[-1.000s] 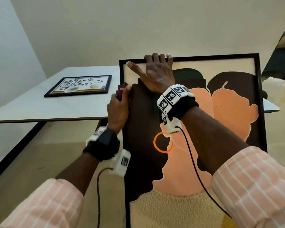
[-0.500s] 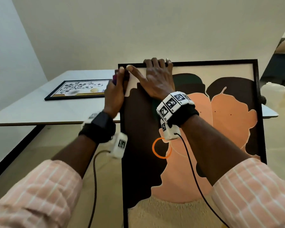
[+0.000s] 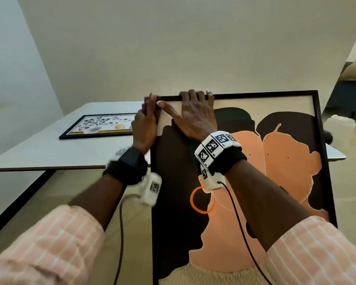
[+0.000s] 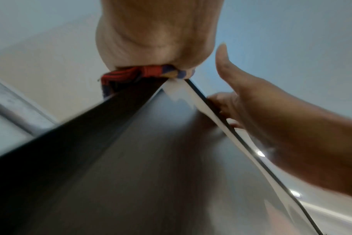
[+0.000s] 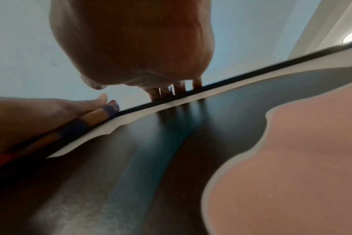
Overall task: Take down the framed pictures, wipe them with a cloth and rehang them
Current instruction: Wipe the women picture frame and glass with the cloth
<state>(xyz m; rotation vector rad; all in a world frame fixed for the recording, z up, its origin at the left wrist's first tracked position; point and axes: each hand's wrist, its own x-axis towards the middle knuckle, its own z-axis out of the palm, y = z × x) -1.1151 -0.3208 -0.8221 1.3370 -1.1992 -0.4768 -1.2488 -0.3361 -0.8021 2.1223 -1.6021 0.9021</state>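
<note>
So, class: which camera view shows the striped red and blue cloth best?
The left wrist view: the striped red and blue cloth sits bunched under the left hand at the black frame's corner. The right wrist view shows its edge; the head view, a sliver.

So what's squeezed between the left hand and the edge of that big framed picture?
A bunched cloth, red and blue. The left hand grips it against the top left corner of the big picture's black frame; the left wrist view shows it best.

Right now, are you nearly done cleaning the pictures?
Not yet. Both pictures are off the wall: the small picture lies on the table. My right hand steadies the big picture while my left hand rubs the cloth at its top corner. Rehanging both remains.
</note>
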